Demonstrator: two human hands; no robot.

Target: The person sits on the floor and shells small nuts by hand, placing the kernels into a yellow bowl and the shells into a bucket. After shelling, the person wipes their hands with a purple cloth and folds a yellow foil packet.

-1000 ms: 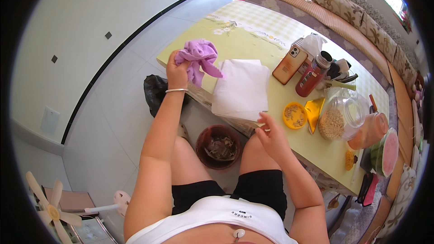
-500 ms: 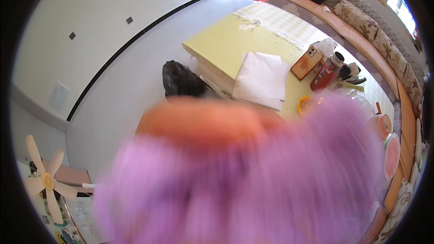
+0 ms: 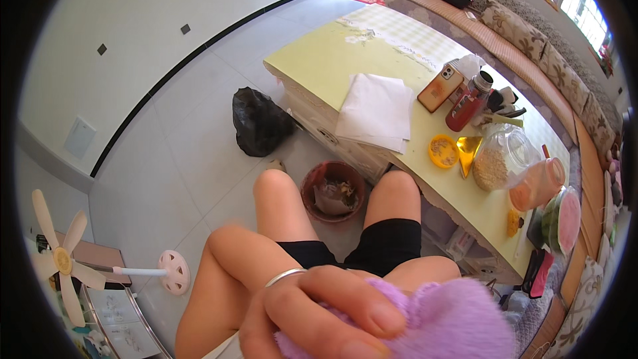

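My left hand point(image 3: 319, 316), with a silver bangle on the wrist, is close under the camera and shut on a fluffy purple cloth point(image 3: 438, 322). The cloth fills the lower right and hides whatever is behind it. My right hand is out of sight. I am seated, knees apart, at a low yellow table point(image 3: 325, 60). A white folded sheet point(image 3: 375, 110) lies on the table's near side.
A brown bin point(image 3: 333, 191) with scraps stands on the floor between my knees, and a black bag point(image 3: 259, 123) lies left of the table. On the table are a phone point(image 3: 440, 88), a red bottle point(image 3: 465, 110), a yellow lid point(image 3: 443, 151) and jars point(image 3: 498, 159). A small fan point(image 3: 63, 259) stands at lower left.
My left hand lifted the purple cloth off the table and brought it up close to the camera. My right hand, earlier at the table's edge, has left the view.
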